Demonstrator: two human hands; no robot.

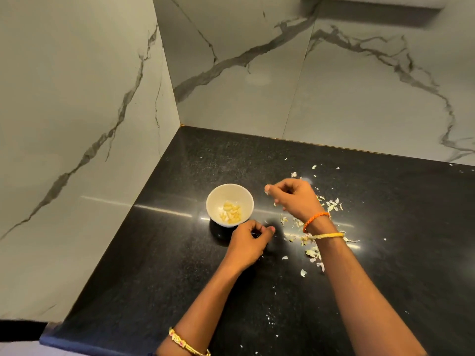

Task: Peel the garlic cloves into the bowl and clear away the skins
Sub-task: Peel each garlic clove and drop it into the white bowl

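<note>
A small white bowl (213,201) holding several peeled yellow garlic cloves (232,213) stands on the black counter (180,265). My left hand (245,246) hovers just in front of the bowl on its right. Its fingers are curled, with the tips close to the counter and nothing visible in them. To the right of the bowl, a little above the counter, my right hand (293,199) pinches a small pale garlic piece (266,192) at its fingertips. Whether that piece is skin or a clove I cannot tell. Garlic skins (332,205) lie scattered under and around my right wrist.
The counter sits in a corner between two marble walls, one on the left (77,124) and one behind (334,86). More skin flakes (303,272) and tiny crumbs dot the counter toward its front edge (102,349). Bangles and thread bands sit on both wrists.
</note>
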